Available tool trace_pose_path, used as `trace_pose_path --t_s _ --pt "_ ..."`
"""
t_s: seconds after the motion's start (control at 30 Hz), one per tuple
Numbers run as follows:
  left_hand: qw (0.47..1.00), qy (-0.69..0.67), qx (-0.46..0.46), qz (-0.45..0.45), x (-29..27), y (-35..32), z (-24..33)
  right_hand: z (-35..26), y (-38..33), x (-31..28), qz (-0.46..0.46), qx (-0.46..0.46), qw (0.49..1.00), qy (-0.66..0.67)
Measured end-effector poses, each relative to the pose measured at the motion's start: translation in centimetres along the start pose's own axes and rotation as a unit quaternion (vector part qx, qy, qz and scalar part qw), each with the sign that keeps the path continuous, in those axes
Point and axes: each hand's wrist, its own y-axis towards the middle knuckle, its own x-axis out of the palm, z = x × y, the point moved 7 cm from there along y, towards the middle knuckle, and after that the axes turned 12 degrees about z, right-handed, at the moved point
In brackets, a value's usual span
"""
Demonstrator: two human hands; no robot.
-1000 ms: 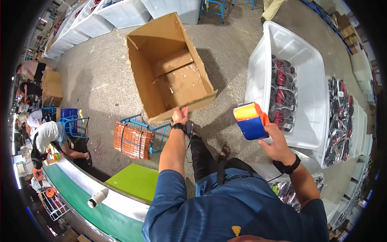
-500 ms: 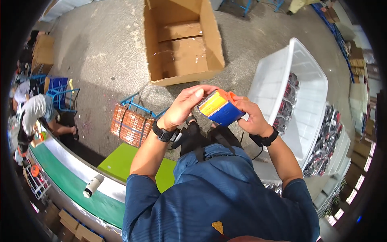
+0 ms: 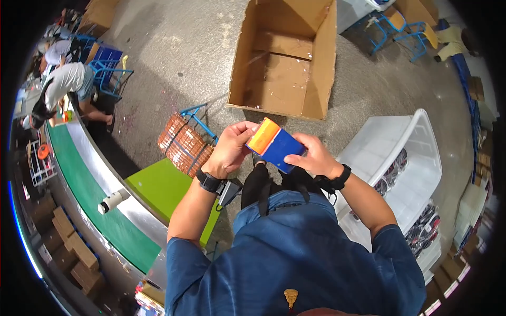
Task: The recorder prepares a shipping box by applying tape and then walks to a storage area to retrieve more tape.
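Observation:
Between my two hands, in front of my waist, is a small blue box point(image 3: 282, 150) with a yellow and orange end. My left hand point(image 3: 232, 150) grips its left edge, thumb and fingers closed around the orange end. The other side is held by my right hand point(image 3: 313, 154), its thumb lying on the blue face and the fingers behind. What the box contains is hidden. Dark bands circle both of my wrists.
Ahead stands a large open cardboard box point(image 3: 284, 108). A white plastic bin point(image 3: 416, 158) with wrapped items is at the right. To the left are a woven-seat chair point(image 3: 184, 145), a lime-green board point(image 3: 158, 184) and a green conveyor belt point(image 3: 89, 184), where a person point(image 3: 71, 84) bends over.
The box has turned so its blue face now shows broadly, and the orange flap seen at its far side no longer sticks out. My view has swung left.

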Motion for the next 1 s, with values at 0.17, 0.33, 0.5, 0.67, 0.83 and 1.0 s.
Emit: trace_pose_path --t_s 0.17,0.33,0.5,0.67,0.83,1.0 --pt "0.99 0.044 0.082 0.109 -6.8 3.1 -2.0 2.2 4.6 3.0 -0.067 0.026 0.997 -0.019" --pt "0.971 0.039 0.116 0.204 -15.4 6.2 -5.1 5.4 9.0 8.7 -0.125 0.0 0.987 -0.104" --pt "0.966 0.041 0.134 0.217 -21.0 10.4 -7.0 9.4 11.5 13.5 -0.12 0.013 0.984 -0.129" --pt "0.961 -0.016 0.128 0.245 -26.2 15.3 -7.9 13.2 13.2 15.9 -0.089 0.046 0.976 -0.194" --pt "0.946 -0.052 0.208 0.243 -31.7 18.2 -4.9 16.7 11.3 17.0 -0.053 0.108 0.97 -0.21" --pt "0.943 0.042 0.217 0.251 -34.9 20.6 -5.0 19.3 12.5 18.7 -0.021 0.057 0.969 -0.24"
